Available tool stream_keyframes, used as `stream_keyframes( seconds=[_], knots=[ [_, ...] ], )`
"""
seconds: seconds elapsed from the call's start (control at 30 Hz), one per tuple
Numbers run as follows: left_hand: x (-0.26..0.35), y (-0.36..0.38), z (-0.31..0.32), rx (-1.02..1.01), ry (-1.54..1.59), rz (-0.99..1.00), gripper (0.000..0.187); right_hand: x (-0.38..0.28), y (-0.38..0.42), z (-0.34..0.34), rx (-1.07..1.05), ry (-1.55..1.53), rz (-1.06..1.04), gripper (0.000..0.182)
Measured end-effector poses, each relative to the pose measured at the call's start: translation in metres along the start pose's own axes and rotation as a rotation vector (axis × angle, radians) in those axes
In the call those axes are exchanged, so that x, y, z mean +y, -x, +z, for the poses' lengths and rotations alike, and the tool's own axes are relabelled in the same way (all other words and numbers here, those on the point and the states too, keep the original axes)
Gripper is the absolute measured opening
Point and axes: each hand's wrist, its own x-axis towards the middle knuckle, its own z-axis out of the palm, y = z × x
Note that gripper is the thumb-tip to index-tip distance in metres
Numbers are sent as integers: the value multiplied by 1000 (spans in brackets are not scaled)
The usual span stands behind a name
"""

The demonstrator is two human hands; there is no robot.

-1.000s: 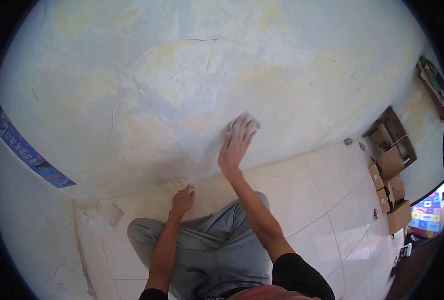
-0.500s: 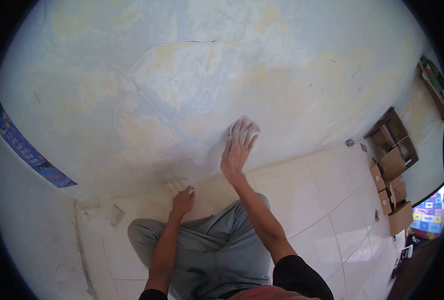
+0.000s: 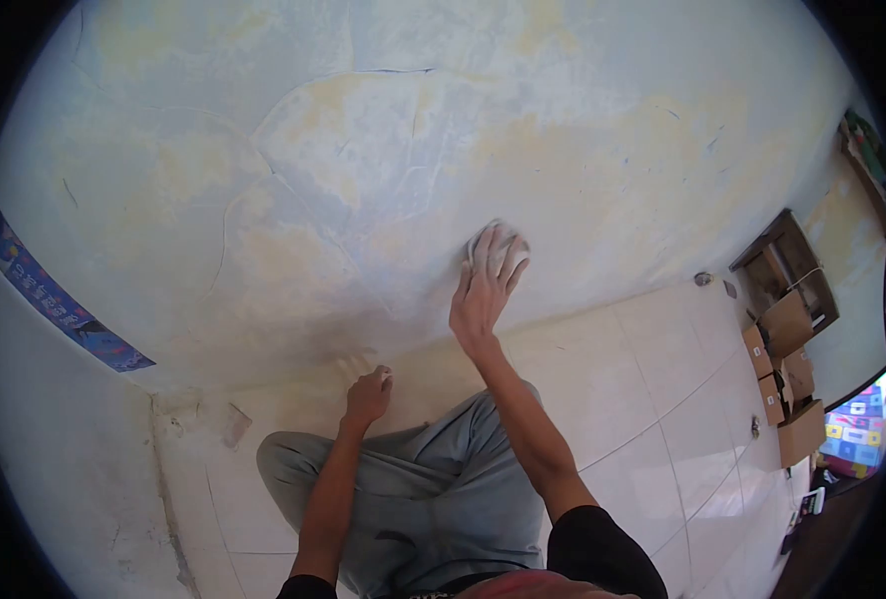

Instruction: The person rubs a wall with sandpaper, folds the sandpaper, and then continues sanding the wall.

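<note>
My right hand presses a pale, round-edged pad against the patchy plastered wall, its fingers spread over the back of the pad. The pad's exact kind cannot be made out. Low by the foot of the wall, above my bent knee, my left hand is closed. A small whitish bit shows at its fingertips, too little to name. Thin cracks run across the wall to the left of my right hand.
Grey trousers cover my folded legs on the tiled floor. A blue printed strip runs along the wall corner at left. Cardboard boxes and a wooden frame stand at right. A flat scrap lies near the corner.
My right hand and the pad have shifted slightly up and to the right along the wall. My left hand stays closed in nearly the same place.
</note>
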Motion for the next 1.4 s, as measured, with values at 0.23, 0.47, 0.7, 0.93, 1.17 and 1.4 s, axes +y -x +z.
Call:
stream_keyframes(
  seconds=[0.23, 0.47, 0.7, 0.93, 1.17, 1.4],
  knots=[
    [-4, 1, 8, 40, 28, 5, 29, -14, -70, -41, 192, -75, -13, 61],
    [-3, 0, 5, 30, 30, 4, 28, -4, 3, 0, 23, -54, 15, 60],
    [-7, 4, 9, 48, 34, 16, 28, -20, -87, -48, 295, -290, 63, 57],
    [1, -2, 7, 45, 31, 10, 28, -7, 19, 5, -24, -82, 19, 63],
    [-4, -1, 6, 51, 65, 25, 27, -21, -60, -26, 149, -176, -43, 61],
    [-2, -1, 8, 31, 28, 10, 28, 6, -3, -3, 3, -117, -84, 60]
  ],
)
